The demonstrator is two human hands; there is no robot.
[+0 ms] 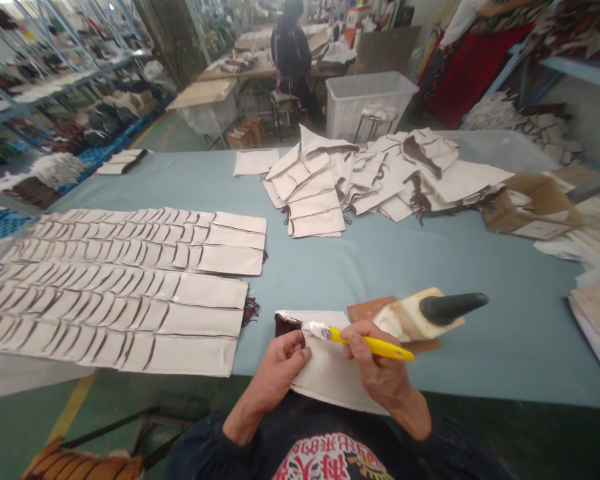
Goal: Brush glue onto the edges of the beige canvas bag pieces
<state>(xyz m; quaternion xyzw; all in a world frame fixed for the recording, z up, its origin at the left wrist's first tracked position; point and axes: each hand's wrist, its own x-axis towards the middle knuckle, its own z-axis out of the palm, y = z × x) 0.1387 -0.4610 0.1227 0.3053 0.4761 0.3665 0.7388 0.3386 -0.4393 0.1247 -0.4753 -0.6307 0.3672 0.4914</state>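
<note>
My right hand [380, 370] grips a paintbrush [387, 348] by its yellow handle. White paste coats the bristles [316, 329], which touch the far left part of a cream panel [330, 373] with a dark brown underside. At that same corner, my left hand [277, 370] pinches the panel's edge between thumb and fingers, close to a turned-up brown flap [286, 325]. Right of the panel, a pale, stained container [405, 320] with a black, handle-like part [453, 307] rests on a brown board [373, 309].
Overlapping rows of cream panels [215, 287] cover the table's left side. A loose heap of similar pieces [380, 170] lies at the back, beside an open cardboard box [535, 207]. Beyond the blue-grey table [310, 267] are a white bin [367, 100] and a seated person [291, 57].
</note>
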